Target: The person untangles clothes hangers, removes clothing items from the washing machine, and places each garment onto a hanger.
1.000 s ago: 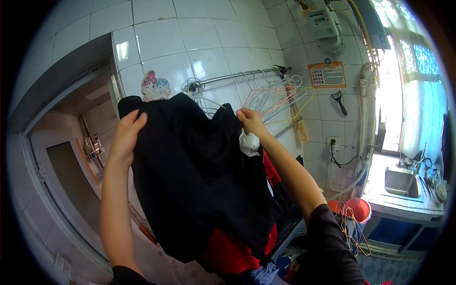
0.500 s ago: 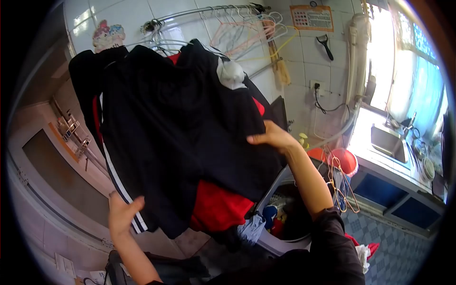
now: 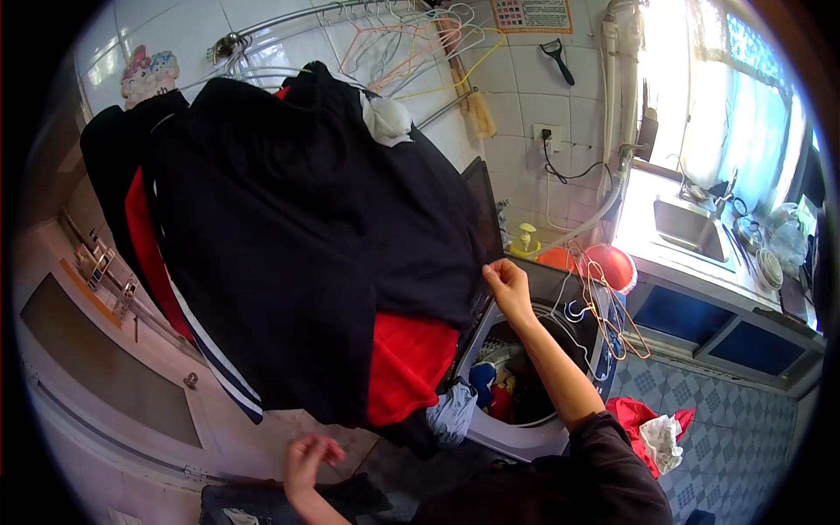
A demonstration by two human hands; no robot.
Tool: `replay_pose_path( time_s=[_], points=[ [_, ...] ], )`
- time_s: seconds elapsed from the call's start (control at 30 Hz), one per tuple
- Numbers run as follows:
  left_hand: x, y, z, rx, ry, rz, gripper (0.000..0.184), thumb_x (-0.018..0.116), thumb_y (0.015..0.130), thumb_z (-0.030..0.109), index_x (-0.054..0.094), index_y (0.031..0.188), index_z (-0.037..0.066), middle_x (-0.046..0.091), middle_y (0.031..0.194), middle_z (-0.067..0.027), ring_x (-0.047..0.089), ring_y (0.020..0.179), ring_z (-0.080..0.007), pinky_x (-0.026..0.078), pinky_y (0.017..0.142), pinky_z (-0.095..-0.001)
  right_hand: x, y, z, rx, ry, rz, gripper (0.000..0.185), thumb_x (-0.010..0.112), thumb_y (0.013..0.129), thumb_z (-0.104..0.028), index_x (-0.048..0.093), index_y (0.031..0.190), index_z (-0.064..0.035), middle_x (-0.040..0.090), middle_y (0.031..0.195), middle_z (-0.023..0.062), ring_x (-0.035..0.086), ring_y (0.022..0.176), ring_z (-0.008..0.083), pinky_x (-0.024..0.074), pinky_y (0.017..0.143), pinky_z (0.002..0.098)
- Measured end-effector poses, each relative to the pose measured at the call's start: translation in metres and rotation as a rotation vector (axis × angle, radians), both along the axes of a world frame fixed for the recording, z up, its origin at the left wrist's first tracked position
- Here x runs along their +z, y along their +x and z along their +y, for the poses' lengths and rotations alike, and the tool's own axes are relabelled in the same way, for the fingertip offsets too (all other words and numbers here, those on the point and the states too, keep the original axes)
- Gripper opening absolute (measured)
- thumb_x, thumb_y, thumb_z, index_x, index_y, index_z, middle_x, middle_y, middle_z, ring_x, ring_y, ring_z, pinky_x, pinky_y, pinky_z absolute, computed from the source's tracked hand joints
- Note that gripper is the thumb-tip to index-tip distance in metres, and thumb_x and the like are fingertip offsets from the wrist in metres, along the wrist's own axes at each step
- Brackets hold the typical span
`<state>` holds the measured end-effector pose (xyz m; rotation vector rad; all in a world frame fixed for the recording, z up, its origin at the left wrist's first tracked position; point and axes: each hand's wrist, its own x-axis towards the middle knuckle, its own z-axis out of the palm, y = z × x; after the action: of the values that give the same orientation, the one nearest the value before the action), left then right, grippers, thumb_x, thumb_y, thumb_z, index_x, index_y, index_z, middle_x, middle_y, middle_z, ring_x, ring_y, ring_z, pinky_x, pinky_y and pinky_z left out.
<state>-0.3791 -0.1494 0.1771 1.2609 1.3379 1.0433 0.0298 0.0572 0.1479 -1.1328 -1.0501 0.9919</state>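
Note:
Black shorts (image 3: 289, 210) with white side stripes hang from the rail in front of me, spread wide. Red cloth (image 3: 407, 367) shows beneath their lower edge and at the left side. My right hand (image 3: 507, 284) pinches the shorts' right edge between thumb and fingers. Below the shorts and apart from them is my left hand (image 3: 313, 459), slightly blurred, its fingers loosely bent and holding nothing. A white cup-shaped piece (image 3: 385, 120) hangs at the shorts' upper right. Under my right forearm stands an open top-loading washing machine (image 3: 516, 442) with clothes inside.
Several hangers (image 3: 420, 44) hang on the wall rail (image 3: 297, 19). More hangers (image 3: 612, 306) rest by a red bucket (image 3: 610, 267) behind the washer. A sink (image 3: 691, 229) is at right. Red and white cloth (image 3: 652, 433) lies on the floor; dark clothing (image 3: 262, 506) is low left.
My left hand has left the shorts' striped lower left edge and moved down and right. My right hand has gone from lying against the right side to pinching the edge. The view has shifted rightward.

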Motion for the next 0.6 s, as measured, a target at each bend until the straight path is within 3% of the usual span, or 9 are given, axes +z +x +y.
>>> replay_pose_path(
  time_s=[0.03, 0.1, 0.13, 0.2, 0.27, 0.33, 0.4, 0.5, 0.6],
  points=[
    [0.013, 0.013, -0.003, -0.004, 0.010, 0.002, 0.024, 0.055, 0.090, 0.021, 0.061, 0.079, 0.001, 0.066, 0.074, -0.0108, 0.066, 0.069, -0.0189, 0.051, 0.056, -0.0287, 0.023, -0.010, -0.004, -0.062, 0.257, -0.024, 0.017, 0.058, 0.089, -0.018, 0.059, 0.089, -0.0014, 0.055, 0.071, -0.0020, 0.051, 0.063, 0.0076, 0.0436, 0.060, 0.0217],
    [0.063, 0.044, -0.017, -0.512, 0.121, 0.321, 0.024, 0.056, 0.089, 0.021, 0.064, 0.080, 0.001, 0.067, 0.077, -0.0104, 0.067, 0.076, -0.0209, 0.053, 0.066, -0.0305, 0.084, -0.028, -0.016, -0.070, 0.703, -0.200, 0.016, 0.056, 0.087, -0.010, 0.058, 0.098, 0.0010, 0.057, 0.085, 0.0069, 0.057, 0.079, 0.0170, 0.0463, 0.072, 0.0266],
    [0.080, 0.059, -0.016, -0.507, 0.116, 0.318, 0.024, 0.056, 0.089, 0.021, 0.064, 0.080, 0.001, 0.067, 0.077, -0.0104, 0.067, 0.076, -0.0209, 0.053, 0.066, -0.0305, 0.120, -0.035, -0.019, -0.009, 0.885, -0.355, 0.021, 0.055, 0.085, -0.006, 0.057, 0.104, 0.0017, 0.059, 0.096, 0.0126, 0.058, 0.090, 0.0233, 0.0469, 0.080, 0.0303],
    [0.118, 0.091, -0.006, -0.621, 0.782, 0.149, 0.023, 0.054, 0.088, 0.016, 0.065, 0.074, 0.000, 0.067, 0.077, -0.0147, 0.066, 0.068, -0.0257, 0.053, 0.068, -0.0329, 0.169, -0.060, -0.006, -0.010, 1.133, -0.500, 0.036, 0.053, 0.082, -0.002, 0.049, 0.117, 0.0014, 0.050, 0.118, 0.0214, 0.049, 0.110, 0.0333, 0.0402, 0.093, 0.0373],
    [0.155, 0.122, 0.006, -0.291, 1.124, 0.350, 0.019, 0.060, 0.083, 0.018, 0.067, 0.089, 0.002, 0.068, 0.091, -0.0116, 0.064, 0.093, -0.0309, 0.047, 0.087, -0.0430, 0.197, -0.078, 0.028, -0.178, 1.179, -0.577, 0.046, 0.055, 0.082, -0.008, 0.041, 0.124, 0.0029, 0.042, 0.128, 0.0233, 0.040, 0.119, 0.0374, 0.0345, 0.099, 0.0409],
    [0.192, 0.140, 0.030, 0.019, 1.331, 0.932, 0.024, 0.061, 0.078, 0.016, 0.065, 0.099, 0.004, 0.061, 0.112, -0.0142, 0.051, 0.114, -0.0352, 0.031, 0.102, -0.0509, 0.213, -0.087, 0.060, -0.427, 1.071, -0.586, 0.052, 0.059, 0.081, -0.016, 0.039, 0.125, 0.0051, 0.040, 0.128, 0.0250, 0.040, 0.119, 0.0389, 0.0331, 0.100, 0.0420],
    [0.198, 0.144, 0.062, 0.195, 1.207, 1.192, 0.034, 0.062, 0.077, 0.016, 0.061, 0.110, 0.008, 0.046, 0.131, -0.0149, 0.032, 0.130, -0.0356, 0.014, 0.108, -0.0543, 0.224, -0.087, 0.082, -0.402, 0.907, -0.473, 0.056, 0.062, 0.081, -0.025, 0.040, 0.123, 0.0055, 0.049, 0.118, 0.0243, 0.046, 0.111, 0.0384, 0.0373, 0.095, 0.0404],
    [0.186, 0.133, 0.087, 0.244, 1.088, 1.377, 0.039, 0.064, 0.078, 0.017, 0.058, 0.115, 0.009, 0.035, 0.140, -0.0159, 0.022, 0.134, -0.0356, 0.011, 0.109, -0.0543, 0.236, -0.078, 0.094, -0.182, 0.707, -0.332, 0.052, 0.064, 0.080, -0.028, 0.049, 0.116, 0.0062, 0.057, 0.106, 0.0237, 0.054, 0.102, 0.0382, 0.0427, 0.088, 0.0397],
    [0.176, 0.126, 0.092, 0.259, 1.042, 1.364, 0.039, 0.065, 0.077, 0.015, 0.059, 0.114, 0.008, 0.035, 0.140, -0.0162, 0.021, 0.135, -0.0354, 0.011, 0.109, -0.0534, 0.245, -0.060, 0.108, 0.022, 0.586, -0.592, 0.044, 0.066, 0.079, -0.028, 0.057, 0.107, 0.0055, 0.064, 0.096, 0.0176, 0.062, 0.089, 0.0308, 0.0472, 0.081, 0.0359]
  ],
)
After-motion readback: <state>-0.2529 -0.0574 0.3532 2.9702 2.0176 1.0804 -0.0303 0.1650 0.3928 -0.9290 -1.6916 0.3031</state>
